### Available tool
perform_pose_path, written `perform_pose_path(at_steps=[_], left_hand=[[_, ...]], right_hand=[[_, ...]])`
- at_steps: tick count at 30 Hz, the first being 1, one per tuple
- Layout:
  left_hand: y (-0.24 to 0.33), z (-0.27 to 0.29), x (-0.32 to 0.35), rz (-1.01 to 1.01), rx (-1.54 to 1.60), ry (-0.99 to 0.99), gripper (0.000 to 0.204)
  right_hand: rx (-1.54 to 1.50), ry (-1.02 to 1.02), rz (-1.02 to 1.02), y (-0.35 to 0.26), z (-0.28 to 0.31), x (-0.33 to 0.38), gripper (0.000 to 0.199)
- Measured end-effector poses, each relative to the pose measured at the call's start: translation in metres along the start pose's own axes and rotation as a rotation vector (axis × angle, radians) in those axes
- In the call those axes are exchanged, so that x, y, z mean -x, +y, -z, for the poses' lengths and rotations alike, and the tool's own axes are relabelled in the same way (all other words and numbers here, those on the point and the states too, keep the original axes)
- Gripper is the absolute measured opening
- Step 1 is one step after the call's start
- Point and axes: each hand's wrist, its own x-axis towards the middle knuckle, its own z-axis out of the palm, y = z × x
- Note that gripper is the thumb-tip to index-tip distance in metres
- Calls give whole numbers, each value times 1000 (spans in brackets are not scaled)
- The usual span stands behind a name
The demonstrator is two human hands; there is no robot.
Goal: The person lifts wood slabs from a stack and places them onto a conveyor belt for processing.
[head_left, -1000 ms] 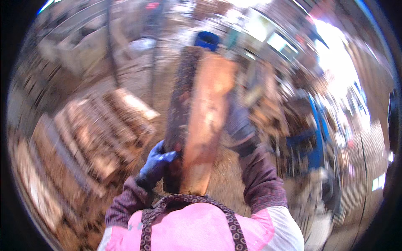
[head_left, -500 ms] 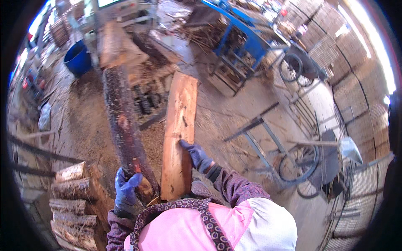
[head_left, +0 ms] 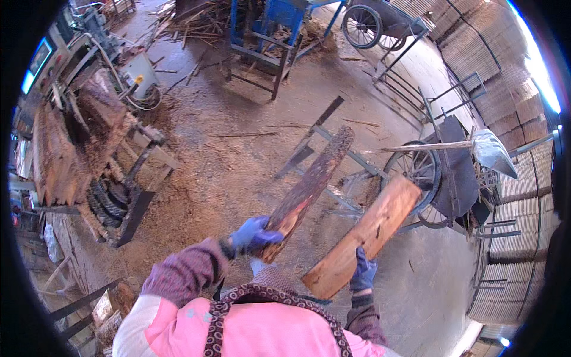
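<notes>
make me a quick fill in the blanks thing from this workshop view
1. The left hand holds a dark, rough wooden slab whose upper face is covered in ____.
2. The long, orange-brown wooden plank is held by the person's ____ hand.
3. The metal-framed machine at the picture's top edge is painted mainly ____.
4. The pale shovel blade lies toward the picture's ____ edge.

Missing words: bark; right; blue; right

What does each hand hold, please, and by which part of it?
The left hand holds the bark-covered slab near its lower end; the right hand holds the pale board by its right long edge, toward the lower end.
</notes>
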Motion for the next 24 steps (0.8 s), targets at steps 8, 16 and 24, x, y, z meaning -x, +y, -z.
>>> perform_pose_path(at_steps=[8,16,24], left_hand=[[2,11,-228,56,-414,227,83],[-74,85,0,215,-583,255,59],[-130,-3,312,658,204,1455,38]], right_hand=[[172,37,-75,-6,25,8,38],[116,-639,-139,1,-151,-53,36],[385,-1360,342,-27,-482,-79,23]])
